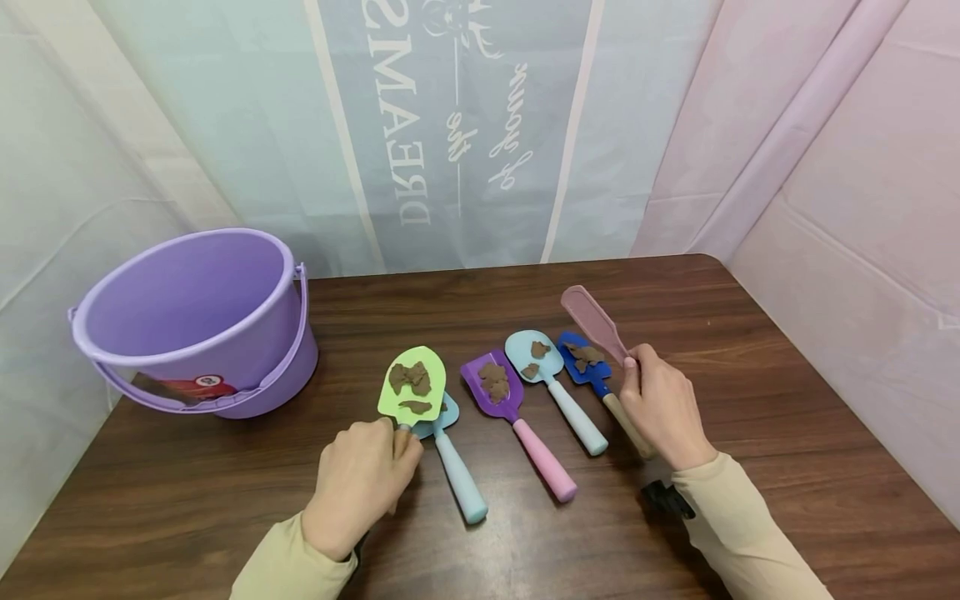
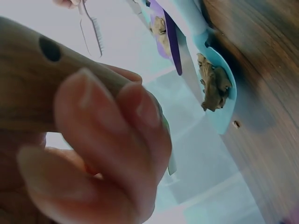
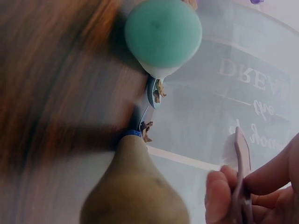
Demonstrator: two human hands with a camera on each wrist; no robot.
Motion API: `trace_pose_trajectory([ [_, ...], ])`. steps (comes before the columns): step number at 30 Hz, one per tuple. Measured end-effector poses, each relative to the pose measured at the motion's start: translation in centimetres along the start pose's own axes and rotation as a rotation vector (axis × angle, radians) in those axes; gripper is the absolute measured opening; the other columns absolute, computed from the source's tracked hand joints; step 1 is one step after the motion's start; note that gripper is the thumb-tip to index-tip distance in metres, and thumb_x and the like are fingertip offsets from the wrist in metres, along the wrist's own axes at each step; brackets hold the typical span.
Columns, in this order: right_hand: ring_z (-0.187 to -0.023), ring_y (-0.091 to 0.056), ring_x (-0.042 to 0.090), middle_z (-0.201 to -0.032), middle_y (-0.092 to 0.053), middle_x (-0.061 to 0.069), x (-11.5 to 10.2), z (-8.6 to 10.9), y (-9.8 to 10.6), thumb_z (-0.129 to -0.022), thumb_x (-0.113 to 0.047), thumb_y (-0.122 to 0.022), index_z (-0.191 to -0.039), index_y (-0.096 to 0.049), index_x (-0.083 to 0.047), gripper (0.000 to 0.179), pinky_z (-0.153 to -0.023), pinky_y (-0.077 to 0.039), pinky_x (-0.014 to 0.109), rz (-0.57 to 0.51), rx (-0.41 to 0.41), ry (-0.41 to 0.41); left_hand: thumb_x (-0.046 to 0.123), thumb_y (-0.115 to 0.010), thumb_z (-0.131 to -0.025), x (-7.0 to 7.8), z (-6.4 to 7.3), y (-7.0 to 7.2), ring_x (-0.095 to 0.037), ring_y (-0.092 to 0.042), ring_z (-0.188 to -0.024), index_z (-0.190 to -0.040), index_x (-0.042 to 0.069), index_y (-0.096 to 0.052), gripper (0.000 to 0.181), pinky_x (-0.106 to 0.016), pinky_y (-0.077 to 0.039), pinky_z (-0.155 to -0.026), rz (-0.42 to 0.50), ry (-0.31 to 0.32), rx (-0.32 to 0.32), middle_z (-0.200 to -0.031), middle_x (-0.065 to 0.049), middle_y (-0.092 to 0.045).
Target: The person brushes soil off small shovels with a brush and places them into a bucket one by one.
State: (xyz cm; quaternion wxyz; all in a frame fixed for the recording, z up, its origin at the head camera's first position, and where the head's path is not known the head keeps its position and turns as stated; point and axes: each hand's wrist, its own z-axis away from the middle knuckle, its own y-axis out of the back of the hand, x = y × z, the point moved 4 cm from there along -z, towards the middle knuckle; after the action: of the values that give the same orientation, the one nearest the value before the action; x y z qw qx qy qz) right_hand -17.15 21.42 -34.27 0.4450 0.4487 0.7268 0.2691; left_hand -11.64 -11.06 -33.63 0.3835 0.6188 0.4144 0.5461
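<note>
My left hand grips the wooden handle of a lime-green toy shovel, whose blade carries brown clumps. That blade overlaps a light-blue shovel on the table. With my right hand I hold a dusty-pink brush by its handle; its pale bristles show in the right wrist view. Below the brush lies a dark-blue shovel with a wooden handle. Beside it are another light-blue shovel and a purple one with a pink handle, both bearing brown pieces.
A purple bucket with its handle lowered stands at the back left of the brown wooden table. Lettered cloth hangs behind the table, and pale cloth hangs along the right side. A small brown crumb lies on the tabletop.
</note>
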Motion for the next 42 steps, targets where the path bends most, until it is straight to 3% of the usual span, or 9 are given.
trace_pose_trajectory([
  [10, -0.050, -0.047, 0.020, -0.063, -0.057, 0.007, -0.8, 0.2, 0.3, -0.095, -0.012, -0.053, -0.086, -0.059, -0.001, 0.015, -0.049, -0.036, 0.038, -0.005, 0.021, 0.021, 0.023, -0.060, -0.080, 0.8, 0.0, 0.2, -0.017, -0.046, -0.044, -0.051, 0.016, -0.037, 0.038, -0.033, -0.032, -0.040, -0.004, -0.026, 0.015, -0.046, 0.002, -0.040],
  [20, -0.046, -0.033, 0.011, -0.054, -0.038, -0.002, -1.8, 0.4, 0.1, -0.091, -0.021, -0.062, -0.082, -0.059, -0.005, 0.019, -0.044, -0.025, 0.028, -0.033, 0.009, 0.055, 0.022, -0.062, -0.080, 1.2, 0.1, 0.3, -0.015, -0.043, -0.043, -0.050, 0.017, -0.034, 0.041, -0.032, -0.031, -0.040, 0.004, -0.038, 0.022, -0.045, 0.004, -0.038],
  [28, -0.046, -0.030, 0.009, -0.053, -0.035, -0.004, -2.9, 0.6, 0.0, -0.082, -0.024, -0.073, -0.081, -0.058, -0.006, 0.023, -0.043, -0.024, 0.026, -0.045, -0.013, 0.110, 0.020, -0.061, -0.080, 1.7, 0.3, 0.3, -0.014, -0.039, -0.042, -0.050, 0.018, -0.031, 0.043, -0.030, -0.027, -0.039, 0.023, -0.052, 0.033, -0.045, 0.005, -0.034],
  [42, -0.046, -0.024, -0.001, -0.053, -0.029, -0.012, -4.8, 1.3, -0.2, -0.081, -0.021, -0.074, -0.080, -0.053, -0.009, 0.024, -0.043, -0.021, 0.020, -0.071, -0.073, 0.274, 0.018, -0.060, -0.080, 2.6, 0.6, 0.2, -0.012, -0.033, -0.043, -0.051, 0.019, -0.028, 0.043, -0.029, -0.026, -0.039, 0.055, -0.094, 0.038, -0.046, 0.007, -0.030],
])
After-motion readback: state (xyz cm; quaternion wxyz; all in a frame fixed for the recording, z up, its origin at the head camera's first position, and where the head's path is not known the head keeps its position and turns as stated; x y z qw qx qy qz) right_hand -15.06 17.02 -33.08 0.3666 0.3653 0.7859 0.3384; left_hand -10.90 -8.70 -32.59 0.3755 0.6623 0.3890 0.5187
